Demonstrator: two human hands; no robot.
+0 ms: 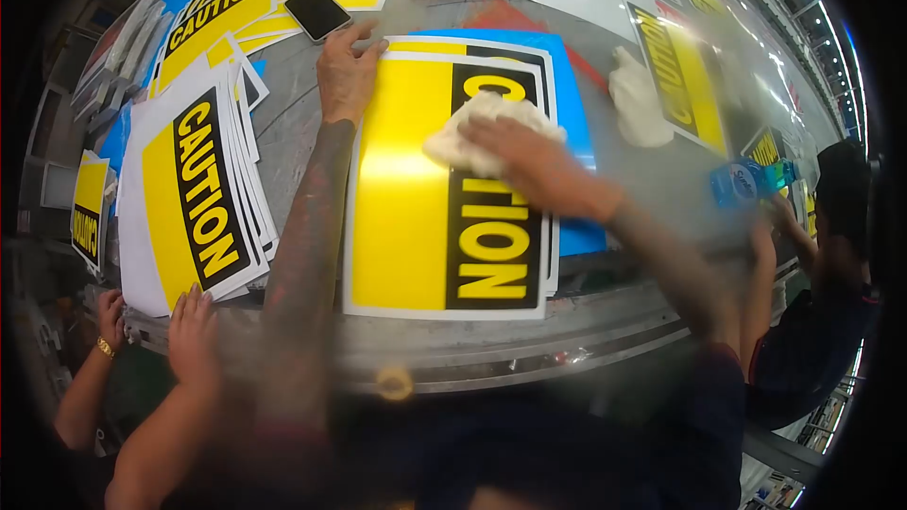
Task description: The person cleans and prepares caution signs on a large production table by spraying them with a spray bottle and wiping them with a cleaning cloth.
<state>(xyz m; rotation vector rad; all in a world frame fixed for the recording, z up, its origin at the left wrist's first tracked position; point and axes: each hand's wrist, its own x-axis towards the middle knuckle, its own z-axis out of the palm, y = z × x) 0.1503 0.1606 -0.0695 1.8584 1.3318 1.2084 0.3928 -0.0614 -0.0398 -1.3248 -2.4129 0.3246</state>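
A yellow and black CAUTION sign lies on top of a small stack, with a blue sheet under its right side. My left hand is at the upper left corner of the stack, its fingers bent over the edge. My right hand presses a white cloth on the sign, over the middle of the lettering. The hand is slightly blurred, and it hides part of the word.
More CAUTION signs are stacked at the left, with a co-worker's hands at their near edge. A black phone lies behind my left hand. Another cloth and a co-worker holding a blue bottle are at the right.
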